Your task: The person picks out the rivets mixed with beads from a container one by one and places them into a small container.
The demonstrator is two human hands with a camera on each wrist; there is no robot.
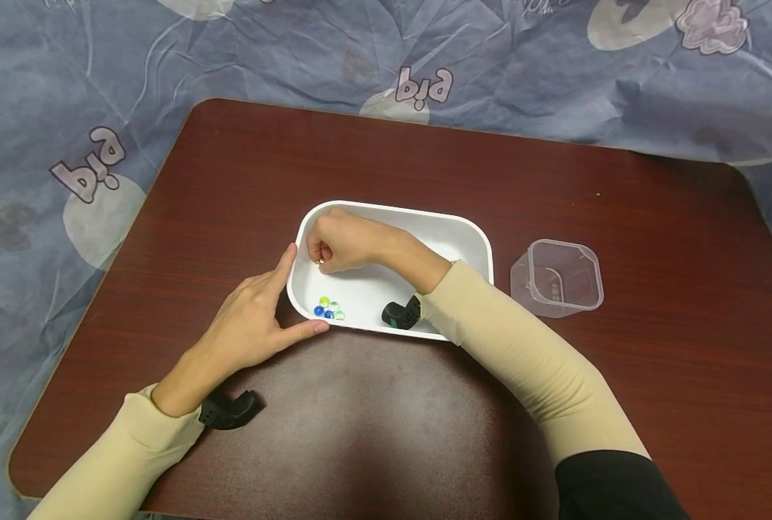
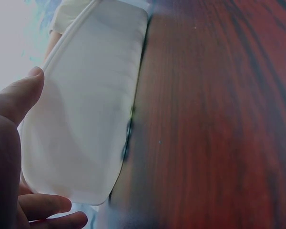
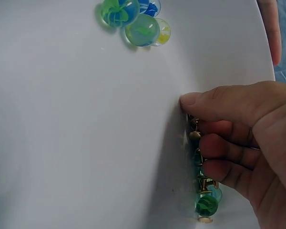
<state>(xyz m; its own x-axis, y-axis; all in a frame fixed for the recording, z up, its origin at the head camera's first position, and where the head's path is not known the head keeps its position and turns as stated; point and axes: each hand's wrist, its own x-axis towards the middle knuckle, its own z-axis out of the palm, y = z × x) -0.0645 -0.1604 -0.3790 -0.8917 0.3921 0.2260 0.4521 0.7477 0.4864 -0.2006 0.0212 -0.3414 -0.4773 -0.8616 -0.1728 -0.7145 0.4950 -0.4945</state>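
A white tray (image 1: 366, 300) lies on the table. At its left end my right hand (image 1: 347, 240) is curled over several brass thumbtacks (image 3: 205, 185). The thumb touches the tray floor, and the tacks sit between it and the bent fingers. A green marble (image 3: 207, 205) shows beside them in the right wrist view. Several green, blue and yellow marbles (image 1: 329, 309) cluster in the tray's near left corner. My left hand (image 1: 249, 318) rests against the tray's left end, thumb and index finger spread along its rim.
A clear plastic container (image 1: 557, 282) stands right of the tray. A black wrist device (image 1: 401, 313) on the right arm hangs over the tray; another black device (image 1: 230, 410) is at the left wrist. The brown table (image 1: 360, 166) meets a patterned blue cloth (image 1: 282, 50).
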